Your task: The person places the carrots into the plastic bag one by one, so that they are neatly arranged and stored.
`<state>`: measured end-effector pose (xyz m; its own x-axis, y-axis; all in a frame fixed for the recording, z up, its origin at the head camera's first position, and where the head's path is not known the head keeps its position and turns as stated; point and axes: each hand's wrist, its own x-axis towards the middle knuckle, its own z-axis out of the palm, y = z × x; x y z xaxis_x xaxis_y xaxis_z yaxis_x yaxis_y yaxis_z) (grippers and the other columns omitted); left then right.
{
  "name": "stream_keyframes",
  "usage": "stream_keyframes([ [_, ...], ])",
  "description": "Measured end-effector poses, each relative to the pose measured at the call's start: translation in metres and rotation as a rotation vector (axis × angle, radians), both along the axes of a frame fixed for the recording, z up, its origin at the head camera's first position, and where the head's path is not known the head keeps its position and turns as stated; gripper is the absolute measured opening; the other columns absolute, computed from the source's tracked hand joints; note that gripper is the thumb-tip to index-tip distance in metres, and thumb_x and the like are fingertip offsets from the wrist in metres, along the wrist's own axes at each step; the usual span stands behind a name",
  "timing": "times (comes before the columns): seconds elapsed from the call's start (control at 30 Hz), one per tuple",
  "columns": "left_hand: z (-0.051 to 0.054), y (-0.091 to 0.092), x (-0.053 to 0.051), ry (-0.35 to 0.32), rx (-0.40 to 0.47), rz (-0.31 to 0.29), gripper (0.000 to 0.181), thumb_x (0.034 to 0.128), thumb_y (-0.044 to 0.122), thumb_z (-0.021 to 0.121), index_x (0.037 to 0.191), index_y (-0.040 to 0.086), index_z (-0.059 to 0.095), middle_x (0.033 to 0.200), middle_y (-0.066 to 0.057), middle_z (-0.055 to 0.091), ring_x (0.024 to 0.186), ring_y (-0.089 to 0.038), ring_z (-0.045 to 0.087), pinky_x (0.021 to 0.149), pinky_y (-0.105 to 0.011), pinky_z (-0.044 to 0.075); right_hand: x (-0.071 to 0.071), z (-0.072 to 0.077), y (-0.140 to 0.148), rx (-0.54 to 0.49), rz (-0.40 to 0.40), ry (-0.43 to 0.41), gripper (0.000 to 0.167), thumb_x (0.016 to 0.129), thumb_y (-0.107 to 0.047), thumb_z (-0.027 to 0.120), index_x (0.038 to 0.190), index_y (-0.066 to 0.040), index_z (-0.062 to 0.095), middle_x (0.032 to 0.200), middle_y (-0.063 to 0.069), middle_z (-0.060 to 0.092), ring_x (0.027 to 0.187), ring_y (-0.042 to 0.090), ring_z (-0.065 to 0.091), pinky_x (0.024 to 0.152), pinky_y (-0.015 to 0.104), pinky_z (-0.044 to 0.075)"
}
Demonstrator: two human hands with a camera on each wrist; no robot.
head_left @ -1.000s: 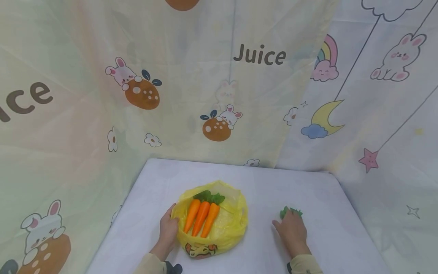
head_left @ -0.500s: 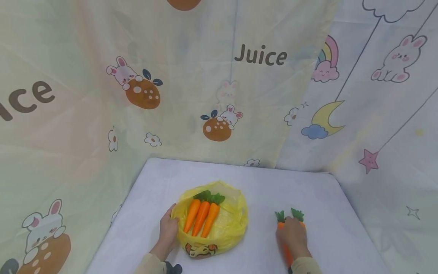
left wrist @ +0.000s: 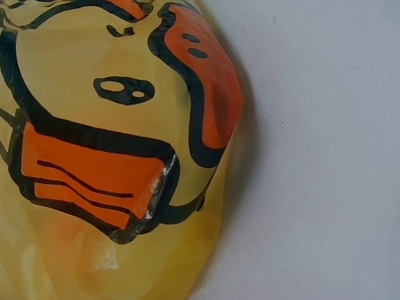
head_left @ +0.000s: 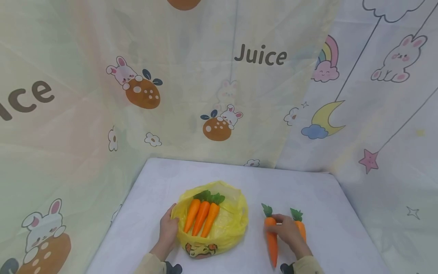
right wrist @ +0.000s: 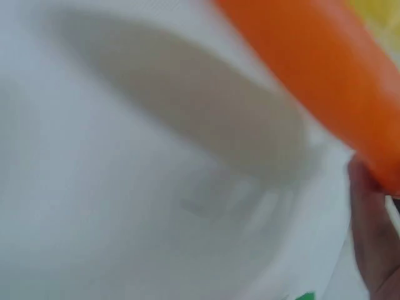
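One raised carrot (head_left: 272, 243) is gripped by the right hand (head_left: 287, 232), the yellow bag (head_left: 230, 227) by the left hand (head_left: 169, 229); for the carrying step, seemingly, steadiness is needed next.

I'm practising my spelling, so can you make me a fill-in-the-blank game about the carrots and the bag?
1. The colour of the bag is ____.
2. Inside the bag, ____ orange carrots show.
3. The held carrot is in the person's ____ hand.
4. The leaves on the held carrot are ____.

Missing words: yellow; three; right; green.
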<state>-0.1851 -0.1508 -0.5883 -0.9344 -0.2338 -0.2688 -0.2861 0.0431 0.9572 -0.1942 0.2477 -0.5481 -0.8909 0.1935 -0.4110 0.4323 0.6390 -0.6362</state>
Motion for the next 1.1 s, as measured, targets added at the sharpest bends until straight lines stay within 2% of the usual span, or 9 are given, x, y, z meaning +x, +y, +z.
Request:
stream_keyframes([
  [0.1,0.000,0.000,0.000,-0.001,0.002,-0.003,0.060,0.0989,-0.004,0.034,0.158,-0.002,0.025,0.164,-0.021,0.024,0.148,-0.041,0.026,0.119,-0.056,0.027,-0.003,0.007,-0.008,-0.133,-0.066,0.025,0.080,0.078,-0.041,0.085,0.141,-0.001,0.055,0.138,0.024,0.055,0.118,0.038,0.056,0.097,0.060,0.049],
  [0.23,0.000,0.000,0.000,-0.010,-0.004,-0.001,0.060,0.0990,-0.004,0.034,0.158,-0.001,0.025,0.164,-0.021,0.024,0.148,-0.041,0.025,0.119,-0.056,0.026,-0.005,0.016,-0.023,-0.303,-0.050,0.079,0.087,0.078,-0.049,0.084,0.145,-0.002,0.052,0.144,0.023,0.052,0.120,0.036,0.057,0.101,0.058,0.050],
  [0.37,0.001,0.000,-0.001,-0.014,-0.006,0.006,0.060,0.0990,-0.005,0.034,0.158,-0.001,0.025,0.164,-0.021,0.023,0.148,-0.041,0.024,0.119,-0.056,0.026,-0.009,0.025,-0.046,-0.509,-0.011,0.117,0.080,0.082,-0.042,0.082,0.143,-0.001,0.053,0.141,0.020,0.056,0.117,0.031,0.060,0.099,0.053,0.053],
  [0.47,0.001,0.000,-0.001,-0.014,-0.006,0.010,0.059,0.0993,-0.005,0.035,0.158,-0.002,0.025,0.164,-0.021,0.023,0.148,-0.041,0.024,0.119,-0.056,0.026,-0.013,0.030,-0.064,-0.622,0.024,0.137,0.074,0.084,-0.038,0.081,0.142,-0.001,0.055,0.138,0.018,0.058,0.116,0.029,0.061,0.095,0.049,0.056],
  [0.63,0.001,0.002,0.000,-0.012,-0.016,0.011,0.060,0.0992,-0.005,0.035,0.158,-0.002,0.025,0.164,-0.022,0.024,0.148,-0.042,0.025,0.118,-0.057,0.026,-0.020,0.038,-0.089,-0.708,0.063,0.161,0.072,0.088,-0.040,0.077,0.144,-0.002,0.053,0.139,0.016,0.057,0.121,0.032,0.058,0.100,0.051,0.053],
  [0.73,0.001,0.002,0.000,-0.015,-0.017,0.009,0.060,0.0994,-0.004,0.035,0.158,-0.002,0.025,0.164,-0.021,0.023,0.148,-0.041,0.025,0.118,-0.057,0.026,-0.024,0.041,-0.100,-0.806,0.060,0.171,0.070,0.091,-0.039,0.075,0.146,-0.003,0.051,0.141,0.016,0.056,0.125,0.033,0.055,0.106,0.054,0.047],
  [0.9,0.000,0.001,0.000,-0.021,-0.019,0.007,0.060,0.0998,-0.004,0.035,0.158,0.000,0.025,0.164,-0.021,0.024,0.148,-0.041,0.026,0.118,-0.057,0.027,-0.031,0.042,-0.115,-0.950,0.001,0.188,0.066,0.092,-0.034,0.074,0.146,-0.004,0.051,0.141,0.015,0.055,0.127,0.031,0.055,0.110,0.050,0.043],
  [0.97,0.000,0.000,0.000,-0.022,-0.021,0.008,0.060,0.0995,-0.004,0.035,0.158,0.000,0.026,0.163,-0.022,0.024,0.147,-0.042,0.026,0.118,-0.057,0.027,-0.035,0.041,-0.119,-0.950,-0.027,0.205,0.064,0.092,-0.031,0.075,0.144,-0.002,0.052,0.139,0.016,0.056,0.125,0.030,0.056,0.108,0.047,0.046],
  [1.1,-0.001,-0.001,-0.001,-0.026,-0.014,0.006,0.060,0.0990,-0.005,0.036,0.158,-0.001,0.026,0.164,-0.022,0.024,0.148,-0.042,0.025,0.118,-0.057,0.027,-0.039,0.035,-0.128,-0.881,-0.059,0.229,0.062,0.091,-0.028,0.076,0.140,0.002,0.053,0.137,0.018,0.057,0.122,0.032,0.059,0.103,0.044,0.051],
])
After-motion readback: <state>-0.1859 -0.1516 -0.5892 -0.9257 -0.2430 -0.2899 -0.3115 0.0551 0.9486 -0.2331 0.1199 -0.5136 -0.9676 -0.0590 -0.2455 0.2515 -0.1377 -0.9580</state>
